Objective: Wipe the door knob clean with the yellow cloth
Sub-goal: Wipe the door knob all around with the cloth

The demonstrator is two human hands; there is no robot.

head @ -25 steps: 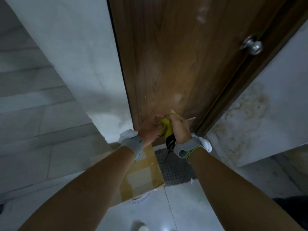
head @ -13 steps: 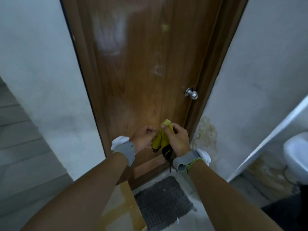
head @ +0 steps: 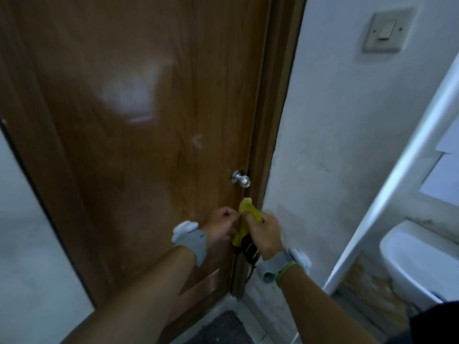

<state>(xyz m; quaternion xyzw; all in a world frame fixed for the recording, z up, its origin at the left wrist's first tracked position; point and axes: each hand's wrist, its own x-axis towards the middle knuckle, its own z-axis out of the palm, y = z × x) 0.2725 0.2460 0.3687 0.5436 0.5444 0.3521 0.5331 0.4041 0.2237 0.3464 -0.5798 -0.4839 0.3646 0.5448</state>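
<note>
A round silver door knob (head: 241,180) sits near the right edge of a brown wooden door (head: 139,135). Just below it I hold a bunched yellow cloth (head: 244,220) with a dark part hanging down. My left hand (head: 222,225) pinches the cloth from the left. My right hand (head: 264,233) grips it from the right, with the cloth's tip sticking up above my fingers. The cloth's tip is a short way under the knob and apart from it. Both wrists wear grey bands.
The dark door frame (head: 278,115) runs down right of the knob, then a stained white wall (head: 342,135) with a light switch (head: 385,33). A white basin (head: 422,261) is at lower right, and a dark mat (head: 221,328) lies on the floor by the door.
The view has tilted up and come closer to the door. My hands with the cloth have risen toward the knob, which now sits just above them.
</note>
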